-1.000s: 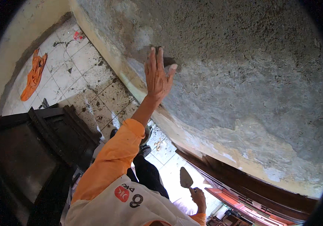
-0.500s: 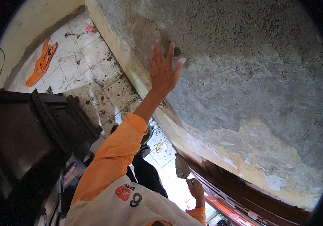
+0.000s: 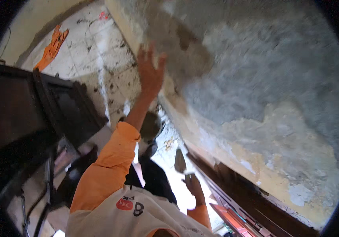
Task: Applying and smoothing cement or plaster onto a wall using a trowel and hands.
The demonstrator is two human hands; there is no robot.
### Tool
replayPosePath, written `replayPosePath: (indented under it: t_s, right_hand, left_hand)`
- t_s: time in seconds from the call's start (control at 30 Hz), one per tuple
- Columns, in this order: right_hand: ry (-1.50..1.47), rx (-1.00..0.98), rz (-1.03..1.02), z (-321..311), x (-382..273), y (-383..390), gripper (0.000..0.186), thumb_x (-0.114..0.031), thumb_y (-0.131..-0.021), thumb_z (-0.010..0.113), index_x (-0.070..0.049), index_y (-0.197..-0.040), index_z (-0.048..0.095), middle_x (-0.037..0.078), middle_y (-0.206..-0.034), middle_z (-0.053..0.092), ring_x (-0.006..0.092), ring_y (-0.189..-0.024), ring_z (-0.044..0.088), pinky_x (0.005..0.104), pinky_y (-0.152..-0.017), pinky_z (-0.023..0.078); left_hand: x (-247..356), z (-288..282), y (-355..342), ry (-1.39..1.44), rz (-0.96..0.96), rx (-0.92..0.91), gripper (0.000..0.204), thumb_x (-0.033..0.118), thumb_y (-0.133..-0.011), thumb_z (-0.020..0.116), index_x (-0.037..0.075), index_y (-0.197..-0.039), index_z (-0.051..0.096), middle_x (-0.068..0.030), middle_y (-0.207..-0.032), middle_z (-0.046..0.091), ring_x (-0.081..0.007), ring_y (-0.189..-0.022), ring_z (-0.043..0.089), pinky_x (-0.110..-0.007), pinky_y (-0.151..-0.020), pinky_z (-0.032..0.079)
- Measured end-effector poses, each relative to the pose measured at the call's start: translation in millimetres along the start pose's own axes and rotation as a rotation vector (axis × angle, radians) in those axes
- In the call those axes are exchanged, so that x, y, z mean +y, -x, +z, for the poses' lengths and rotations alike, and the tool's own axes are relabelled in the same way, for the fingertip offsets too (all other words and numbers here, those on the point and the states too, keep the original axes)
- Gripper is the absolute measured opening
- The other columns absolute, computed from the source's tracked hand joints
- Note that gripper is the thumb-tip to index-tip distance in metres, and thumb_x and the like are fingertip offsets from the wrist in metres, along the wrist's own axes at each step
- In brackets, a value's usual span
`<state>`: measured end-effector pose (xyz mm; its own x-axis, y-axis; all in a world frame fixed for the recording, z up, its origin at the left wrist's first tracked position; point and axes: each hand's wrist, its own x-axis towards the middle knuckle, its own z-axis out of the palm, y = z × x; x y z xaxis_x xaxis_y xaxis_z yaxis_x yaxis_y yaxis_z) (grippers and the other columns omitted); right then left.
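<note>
Left hand (image 3: 151,74) has been drawn back from grey wall (image 3: 248,75), empty, fingers spread. Trowel (image 3: 180,161) is held low in right hand (image 3: 193,185), fingers curled, presumably to keep it clear.

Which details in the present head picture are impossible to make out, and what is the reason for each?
In the head view:
Left hand: blurred; whether it touches the wall is unclear.
Trowel: its handle is mostly covered by the right hand.
Round dark object: partly behind the left forearm; its kind is unclear.
Red scrap: too small and blurred to identify.
Dark panelled furniture: cut off by the picture's black rim.
</note>
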<state>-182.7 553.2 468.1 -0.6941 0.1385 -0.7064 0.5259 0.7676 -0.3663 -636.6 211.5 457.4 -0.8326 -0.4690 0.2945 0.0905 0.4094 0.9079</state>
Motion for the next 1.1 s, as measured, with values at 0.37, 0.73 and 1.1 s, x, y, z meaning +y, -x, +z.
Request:
replayPosePath:
  t_s: [0.37,0.73,1.1]
  right_hand:
    - [0.511,0.283,-0.839,161,-14,-283,0.021,-0.029,-0.102,0.061,-0.008,-0.105,0.063,0.015,-0.110,0.065,0.0387,-0.082,0.069,0.0471,-0.064,0.061]
    - [0.768,0.051,-0.964,270,69,-453,0.049,-0.042,-0.104,0.058,0.001,-0.125,0.069,0.030,-0.125,0.068,0.0465,-0.112,0.068,0.0541,-0.100,0.055]
    - [-0.066,-0.271,-0.533,335,59,-432,0.034,-0.027,-0.102,0.066,-0.001,-0.124,0.070,0.021,-0.098,0.074,0.0304,-0.090,0.071,0.0427,-0.081,0.057]
  left_hand:
    - [-253,-132,395,-0.378,-0.733,-0.394,0.065,0.040,-0.106,0.062,-0.006,-0.152,0.049,-0.0309,-0.145,0.056,-0.0456,-0.137,0.053,-0.048,-0.117,0.039]
    - [-359,-44,485,-0.339,-0.719,-0.414,0.055,0.034,-0.107,0.062,-0.001,-0.148,0.055,-0.0283,-0.143,0.059,-0.0444,-0.135,0.055,-0.049,-0.114,0.044]
    - [-398,-67,529,-0.409,-0.740,-0.473,0.060,0.037,-0.110,0.056,0.001,-0.157,0.045,-0.0278,-0.153,0.049,-0.0418,-0.145,0.047,-0.050,-0.120,0.039]
